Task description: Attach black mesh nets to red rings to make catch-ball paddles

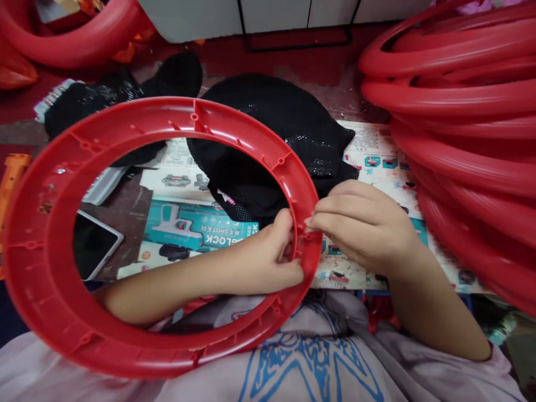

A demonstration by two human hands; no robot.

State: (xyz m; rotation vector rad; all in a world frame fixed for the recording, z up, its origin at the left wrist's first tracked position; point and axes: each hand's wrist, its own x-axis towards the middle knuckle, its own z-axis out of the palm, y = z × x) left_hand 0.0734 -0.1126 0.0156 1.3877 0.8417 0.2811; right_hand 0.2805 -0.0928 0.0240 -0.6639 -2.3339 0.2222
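Observation:
A large red plastic ring (50,262) with ribs and small holes rests tilted against my lap, its hollow side up. My left arm passes through the ring's opening, and my left hand (272,257) grips the ring's right inner rim, fingers curled over it. My right hand (360,223) is pinched at the same spot on the rim from outside, fingertips pressed together on something too small to make out. Both hands touch the ring's right side.
A tall stack of red rings (460,111) stands at the right. Black mesh fabric (285,128) lies on printed cardboard sheets (188,223) beyond the ring. A phone (94,243) lies seen through the ring. Another red ring (71,39) is at the top left.

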